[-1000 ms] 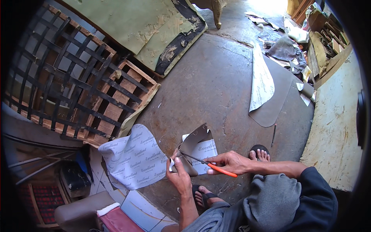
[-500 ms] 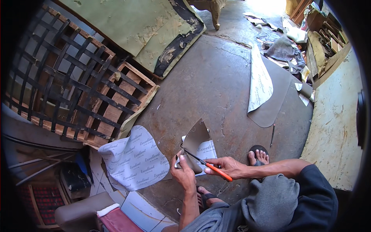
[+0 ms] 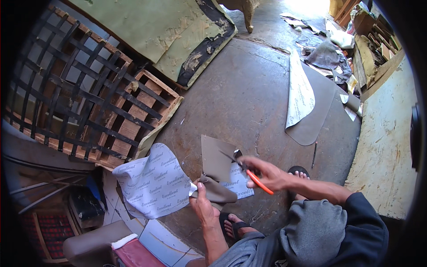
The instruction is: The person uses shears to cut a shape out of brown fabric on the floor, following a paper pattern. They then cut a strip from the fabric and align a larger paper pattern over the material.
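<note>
Left fingers (image 3: 201,191) clamp a brown piece (image 3: 215,153); right fingers (image 3: 250,161) grip scissors (image 3: 261,184). One edge looks cut, trimming seems unfinished. Another sheet (image 3: 318,107) lies toward the right edge of the floor (image 3: 209,102).

The right grip (image 3: 263,171) is blurred, covering part of the orange-handled scissors (image 3: 260,183). Brown vinyl (image 3: 215,155) hides fingers of the left grip (image 3: 205,207); well beyond both, a green panel (image 3: 147,26) leaves the top edge.
</note>
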Available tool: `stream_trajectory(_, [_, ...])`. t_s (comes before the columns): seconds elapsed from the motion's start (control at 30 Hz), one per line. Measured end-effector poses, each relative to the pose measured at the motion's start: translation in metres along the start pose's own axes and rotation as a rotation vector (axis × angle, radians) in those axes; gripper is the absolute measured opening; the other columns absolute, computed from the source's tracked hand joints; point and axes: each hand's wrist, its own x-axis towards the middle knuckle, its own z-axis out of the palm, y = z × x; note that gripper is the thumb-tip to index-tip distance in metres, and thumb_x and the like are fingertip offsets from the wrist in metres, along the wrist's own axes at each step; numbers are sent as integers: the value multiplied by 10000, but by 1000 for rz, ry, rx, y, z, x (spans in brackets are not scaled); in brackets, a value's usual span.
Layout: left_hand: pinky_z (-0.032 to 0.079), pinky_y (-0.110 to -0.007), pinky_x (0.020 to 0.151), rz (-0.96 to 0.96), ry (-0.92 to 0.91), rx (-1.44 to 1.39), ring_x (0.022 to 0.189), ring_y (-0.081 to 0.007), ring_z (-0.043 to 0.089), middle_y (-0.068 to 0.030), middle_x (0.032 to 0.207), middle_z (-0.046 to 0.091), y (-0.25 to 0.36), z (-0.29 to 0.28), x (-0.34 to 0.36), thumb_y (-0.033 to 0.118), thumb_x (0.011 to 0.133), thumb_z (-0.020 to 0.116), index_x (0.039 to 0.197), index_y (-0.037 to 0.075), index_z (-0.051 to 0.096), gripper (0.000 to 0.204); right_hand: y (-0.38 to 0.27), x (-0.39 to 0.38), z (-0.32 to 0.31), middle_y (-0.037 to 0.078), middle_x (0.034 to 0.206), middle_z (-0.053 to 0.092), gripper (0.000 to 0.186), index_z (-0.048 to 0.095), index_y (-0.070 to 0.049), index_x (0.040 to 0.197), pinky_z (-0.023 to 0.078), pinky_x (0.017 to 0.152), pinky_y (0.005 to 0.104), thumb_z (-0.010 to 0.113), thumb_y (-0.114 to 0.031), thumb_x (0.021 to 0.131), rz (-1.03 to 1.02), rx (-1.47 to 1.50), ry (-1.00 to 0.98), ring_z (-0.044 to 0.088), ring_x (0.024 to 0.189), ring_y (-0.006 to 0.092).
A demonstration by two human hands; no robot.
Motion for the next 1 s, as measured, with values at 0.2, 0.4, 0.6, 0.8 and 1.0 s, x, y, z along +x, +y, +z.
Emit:
stream_trajectory(0.2, [487, -363, 956, -14, -161, 25, 1059, -193, 591, -91, 1130, 639, 4, 6, -11, 118, 1003, 630, 1174, -9, 642, 214, 35, 77, -12, 213, 1351, 557, 888, 327, -85, 1497, 427, 1065, 425, 825, -437, 852, 110, 127, 65, 535, 1261, 274])
stream_trajectory(0.4, [495, -337, 897, -9, -185, 20, 978, -175, 601, -72, 1071, 648, 2, -11, -8, 126, 1002, 641, 1138, -9, 652, 192, 8, 73, 6, 158, 1315, 628, 818, 359, -91, 1438, 418, 1091, 402, 864, -327, 840, 217, 313, -94, 549, 1276, 236])
stream_trajectory(0.6, [482, -334, 891, -35, -230, 40, 974, -173, 595, -70, 1078, 649, 1, 2, -8, 135, 1002, 645, 1126, -11, 664, 193, 13, 69, 15, 93, 1177, 678, 685, 429, -95, 1357, 484, 950, 361, 850, -295, 855, 127, 362, -231, 619, 1074, 174])
stream_trajectory(0.8, [468, -339, 891, 108, -188, 221, 954, -166, 581, -60, 1057, 655, -15, -9, -2, 159, 1018, 625, 1114, -3, 670, 194, -20, 54, 33, 167, 995, 682, 475, 541, -93, 1270, 553, 794, 421, 767, -165, 858, -106, -222, 33, 703, 895, 315])
stream_trajectory(1.0, [550, -414, 859, 85, 93, 18, 998, -247, 648, -127, 1135, 651, 28, -54, 21, 161, 1004, 619, 1186, -22, 622, 258, 63, 67, -79, 228, 1020, 723, 487, 538, -118, 1306, 552, 802, 438, 759, -248, 891, 200, -394, 476, 714, 906, 279])
